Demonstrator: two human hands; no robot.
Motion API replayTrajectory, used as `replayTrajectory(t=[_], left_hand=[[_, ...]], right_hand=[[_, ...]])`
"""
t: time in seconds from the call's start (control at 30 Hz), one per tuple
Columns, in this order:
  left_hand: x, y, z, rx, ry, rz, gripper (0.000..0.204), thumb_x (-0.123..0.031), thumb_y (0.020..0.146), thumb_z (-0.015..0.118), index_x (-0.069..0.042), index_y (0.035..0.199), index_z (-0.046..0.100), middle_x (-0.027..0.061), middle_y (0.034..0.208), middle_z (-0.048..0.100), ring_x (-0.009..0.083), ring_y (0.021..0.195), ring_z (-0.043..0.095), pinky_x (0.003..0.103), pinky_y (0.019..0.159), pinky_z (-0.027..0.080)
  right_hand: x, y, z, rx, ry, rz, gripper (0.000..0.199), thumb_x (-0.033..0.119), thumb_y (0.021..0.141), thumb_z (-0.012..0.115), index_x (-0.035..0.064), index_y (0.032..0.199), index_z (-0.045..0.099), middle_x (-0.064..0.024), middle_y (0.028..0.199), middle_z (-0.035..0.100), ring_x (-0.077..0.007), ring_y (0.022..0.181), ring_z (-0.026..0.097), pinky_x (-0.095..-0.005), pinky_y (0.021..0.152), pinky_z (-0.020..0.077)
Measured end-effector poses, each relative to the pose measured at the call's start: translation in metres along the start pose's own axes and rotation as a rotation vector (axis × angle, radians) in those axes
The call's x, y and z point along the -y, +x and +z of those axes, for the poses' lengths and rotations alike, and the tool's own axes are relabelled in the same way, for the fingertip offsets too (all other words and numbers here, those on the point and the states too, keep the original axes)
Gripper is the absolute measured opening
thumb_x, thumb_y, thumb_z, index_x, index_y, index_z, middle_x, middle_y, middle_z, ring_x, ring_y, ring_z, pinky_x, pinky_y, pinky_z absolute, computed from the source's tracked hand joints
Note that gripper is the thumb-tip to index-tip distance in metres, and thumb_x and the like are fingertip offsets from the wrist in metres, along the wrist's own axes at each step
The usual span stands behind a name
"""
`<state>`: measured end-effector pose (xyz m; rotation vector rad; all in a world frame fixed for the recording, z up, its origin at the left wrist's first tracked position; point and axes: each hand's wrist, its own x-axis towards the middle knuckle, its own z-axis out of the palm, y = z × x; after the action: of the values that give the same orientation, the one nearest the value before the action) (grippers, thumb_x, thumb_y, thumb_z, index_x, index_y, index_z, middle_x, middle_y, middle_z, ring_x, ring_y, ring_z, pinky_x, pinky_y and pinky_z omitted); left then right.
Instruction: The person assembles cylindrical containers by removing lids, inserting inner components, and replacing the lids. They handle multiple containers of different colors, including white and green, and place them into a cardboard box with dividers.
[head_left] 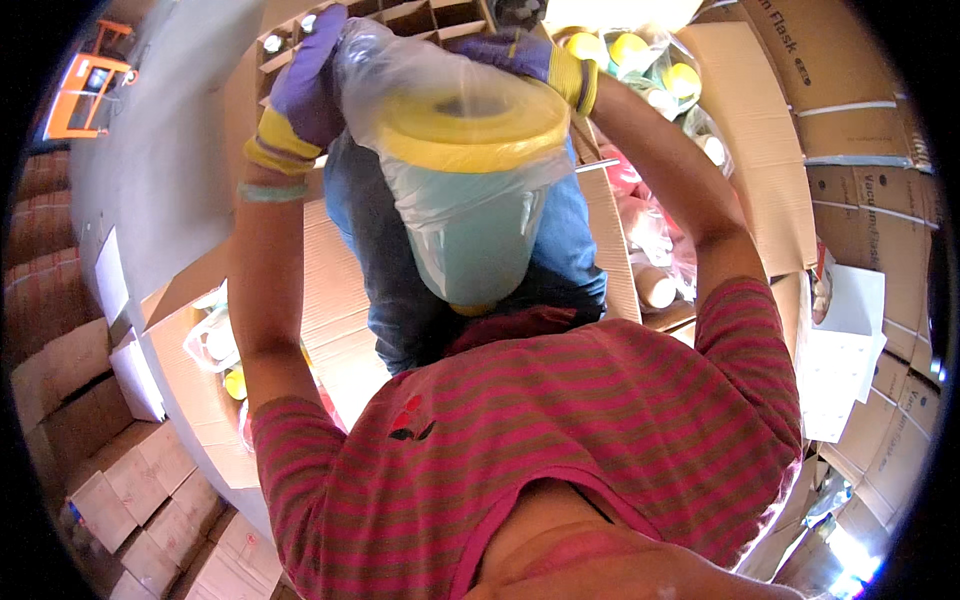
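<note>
I hold a light-blue flask with a yellow lid [470, 140], wrapped in a clear plastic bag, raised in front of me over my lap. My left hand [305, 85], in a purple glove with a yellow cuff, grips the bag at the upper left side of the lid. On the upper right side my right hand [530, 60], gloved the same way, grips the bag's top edge. Behind the flask stands a cardboard box with divider cells [400, 15].
An open carton at the upper right holds several bagged flasks with yellow lids [640, 55]. Pink bagged flasks [640, 220] lie to the right. Another carton with bagged items [215, 340] is at my left. Stacked cartons [140, 500] fill the lower left and right side [860, 160].
</note>
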<state>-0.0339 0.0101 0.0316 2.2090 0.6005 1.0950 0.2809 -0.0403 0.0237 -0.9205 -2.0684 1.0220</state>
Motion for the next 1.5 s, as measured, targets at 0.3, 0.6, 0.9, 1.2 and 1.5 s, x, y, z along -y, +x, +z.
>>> replayTrajectory(t=[0.3,0.6,0.9,1.2,1.5], left_hand=[[-0.086,-0.018,0.014,0.234,-0.180,0.023,0.033,-0.017,0.101,0.043,-0.001,0.123,0.059,0.0186,0.128,0.058,0.0305,0.122,0.052,0.036,0.105,0.039],[-0.051,-0.042,0.030,-0.002,-0.029,-0.091,0.026,-0.014,0.096,0.046,0.000,0.104,0.066,0.0161,0.107,0.068,0.0324,0.103,0.063,0.042,0.096,0.046],[-0.045,-0.046,0.047,-0.307,-0.343,-0.515,0.049,-0.035,0.097,0.043,0.001,0.128,0.052,0.0188,0.126,0.057,0.0294,0.112,0.058,0.039,0.103,0.041],[-0.055,-0.046,0.037,-0.281,-0.117,-0.282,0.052,-0.038,0.094,0.046,0.000,0.128,0.052,0.0199,0.128,0.055,0.0330,0.112,0.056,0.043,0.101,0.040],[-0.087,-0.050,0.045,-0.359,0.042,-0.099,0.055,-0.040,0.090,0.048,-0.001,0.129,0.052,0.0210,0.129,0.052,0.0367,0.112,0.054,0.047,0.100,0.039]], right_hand=[[-0.071,-0.096,0.124,-0.249,0.170,0.398,0.043,0.023,0.098,0.052,0.0072,0.138,0.046,-0.0116,0.139,0.049,-0.0227,0.126,0.048,-0.0332,0.108,0.0358],[0.073,-0.068,0.068,1.020,-0.740,0.233,0.030,0.030,0.084,0.061,0.0090,0.103,0.069,-0.0174,0.092,0.068,-0.0293,0.088,0.067,-0.0398,0.087,0.0517],[0.091,0.015,0.055,-0.048,-0.128,-0.355,0.041,0.033,0.086,0.064,0.0059,0.117,0.062,-0.0116,0.120,0.061,-0.0325,0.112,0.056,-0.0502,0.100,0.0396],[0.009,0.017,0.052,-0.431,-0.013,-0.235,0.044,0.027,0.096,0.051,0.0023,0.133,0.050,-0.0222,0.134,0.050,-0.0368,0.124,0.049,-0.0416,0.109,0.0349],[-0.013,-0.032,0.042,-0.182,0.096,-0.080,0.041,0.030,0.092,0.054,0.0019,0.122,0.058,-0.0228,0.125,0.056,-0.0382,0.121,0.051,-0.0409,0.106,0.0378]])
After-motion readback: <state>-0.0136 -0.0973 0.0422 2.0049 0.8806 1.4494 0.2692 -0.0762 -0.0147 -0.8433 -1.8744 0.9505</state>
